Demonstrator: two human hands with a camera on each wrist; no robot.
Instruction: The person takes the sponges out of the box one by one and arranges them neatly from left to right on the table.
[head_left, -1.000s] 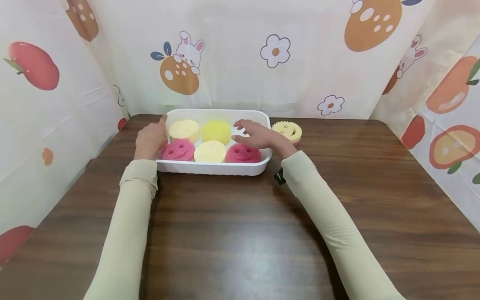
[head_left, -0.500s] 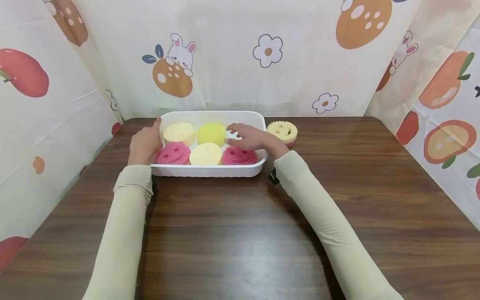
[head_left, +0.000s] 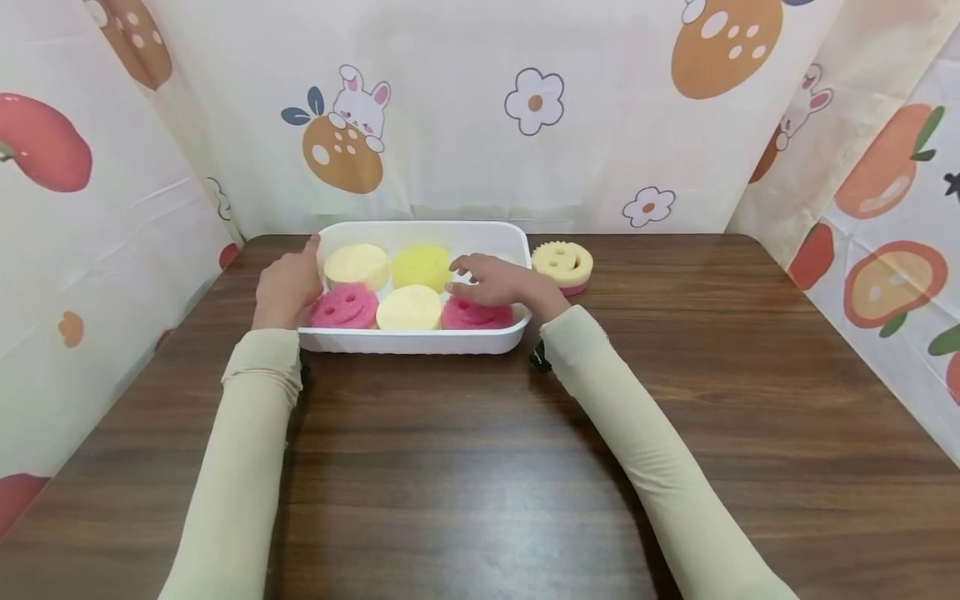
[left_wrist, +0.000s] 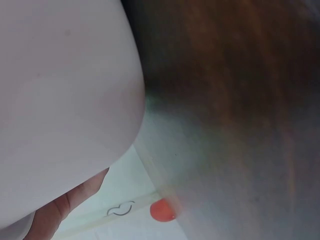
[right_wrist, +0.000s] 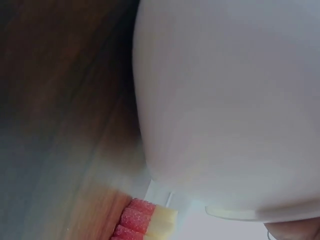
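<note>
I see the white tray (head_left: 420,340) at the far middle of the wooden table (head_left: 480,467), holding five round sponges. My left hand (head_left: 287,286) grips its left rim, fingers curled. My right hand (head_left: 497,281) rests relaxed over the pink smiley sponge (head_left: 480,317) at the right end. A sixth smiley sponge (head_left: 562,265) sits just outside the right rim; bare tabletop spreads nearer me.

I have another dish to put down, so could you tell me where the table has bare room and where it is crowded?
The near half of the table, between the two sleeves and out to both side edges, is bare wood. So is the right side beyond the smiley sponge. It is crowded at the back: the white tray holds five sponges, with the left hand on its end and the right hand inside.
</note>
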